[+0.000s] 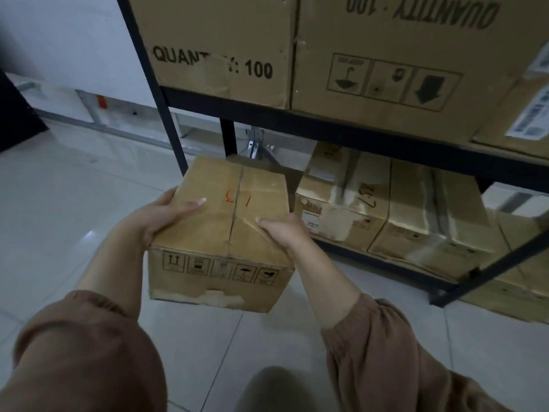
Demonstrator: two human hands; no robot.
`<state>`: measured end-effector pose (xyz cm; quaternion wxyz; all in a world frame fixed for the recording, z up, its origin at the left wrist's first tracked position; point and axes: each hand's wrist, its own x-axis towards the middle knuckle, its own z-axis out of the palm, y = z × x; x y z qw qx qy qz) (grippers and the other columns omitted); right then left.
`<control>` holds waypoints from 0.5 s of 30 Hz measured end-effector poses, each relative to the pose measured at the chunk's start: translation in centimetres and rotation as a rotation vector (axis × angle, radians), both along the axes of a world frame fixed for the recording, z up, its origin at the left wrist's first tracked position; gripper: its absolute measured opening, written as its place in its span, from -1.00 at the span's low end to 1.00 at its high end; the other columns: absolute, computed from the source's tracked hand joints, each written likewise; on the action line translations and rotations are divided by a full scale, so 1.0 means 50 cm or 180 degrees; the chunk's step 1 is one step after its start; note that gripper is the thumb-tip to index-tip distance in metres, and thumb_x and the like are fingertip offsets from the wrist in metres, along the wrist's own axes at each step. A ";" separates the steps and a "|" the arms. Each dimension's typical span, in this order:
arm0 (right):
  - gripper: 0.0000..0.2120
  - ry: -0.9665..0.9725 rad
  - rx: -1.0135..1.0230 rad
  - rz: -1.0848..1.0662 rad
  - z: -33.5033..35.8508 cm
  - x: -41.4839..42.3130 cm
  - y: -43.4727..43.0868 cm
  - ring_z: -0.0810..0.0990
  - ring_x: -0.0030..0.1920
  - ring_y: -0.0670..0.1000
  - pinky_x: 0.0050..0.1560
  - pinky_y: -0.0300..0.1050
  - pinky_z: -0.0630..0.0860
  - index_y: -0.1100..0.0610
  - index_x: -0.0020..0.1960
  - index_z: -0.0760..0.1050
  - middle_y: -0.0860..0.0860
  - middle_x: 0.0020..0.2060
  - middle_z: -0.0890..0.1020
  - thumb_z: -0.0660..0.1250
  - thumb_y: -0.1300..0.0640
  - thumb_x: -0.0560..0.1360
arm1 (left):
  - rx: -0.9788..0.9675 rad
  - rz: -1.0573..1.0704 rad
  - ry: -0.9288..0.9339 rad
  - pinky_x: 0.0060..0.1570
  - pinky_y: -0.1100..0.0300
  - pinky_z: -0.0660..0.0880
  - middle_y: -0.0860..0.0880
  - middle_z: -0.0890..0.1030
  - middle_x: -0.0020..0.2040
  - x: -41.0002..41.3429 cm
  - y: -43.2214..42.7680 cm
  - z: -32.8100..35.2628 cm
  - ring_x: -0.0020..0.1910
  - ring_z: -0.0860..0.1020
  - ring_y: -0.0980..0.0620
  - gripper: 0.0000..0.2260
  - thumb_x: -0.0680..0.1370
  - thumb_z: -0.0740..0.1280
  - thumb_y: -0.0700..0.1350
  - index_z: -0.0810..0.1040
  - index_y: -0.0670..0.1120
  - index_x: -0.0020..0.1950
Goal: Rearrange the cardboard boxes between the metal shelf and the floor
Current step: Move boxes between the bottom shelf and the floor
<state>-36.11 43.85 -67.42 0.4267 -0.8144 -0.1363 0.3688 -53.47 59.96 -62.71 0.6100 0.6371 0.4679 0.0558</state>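
Box (225, 221): at 7 o'clock from shelf (326, 123).
Left hand (162, 217): curled round its 9 o'clock edge.
Right hand (286, 231): curled round its 3 o'clock edge.

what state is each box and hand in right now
held box, flaps shut, gripped on both sides
left hand, curled over the box's left edge
right hand, curled over its right edge
upper right box, closed, print upside down
lower shelf boxes, closed, taped
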 end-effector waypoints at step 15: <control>-0.16 -0.1083 0.0422 0.0899 -0.125 0.130 0.105 -0.09 0.58 0.01 0.51 0.09 0.04 -0.08 0.59 0.13 -0.08 0.60 -0.04 0.42 -0.26 0.44 | 0.1426 -0.0385 0.0560 0.25 -0.07 0.42 -0.14 0.44 0.42 0.279 0.175 -0.235 0.34 0.44 -0.21 -0.10 0.36 0.55 0.16 0.16 -0.02 0.57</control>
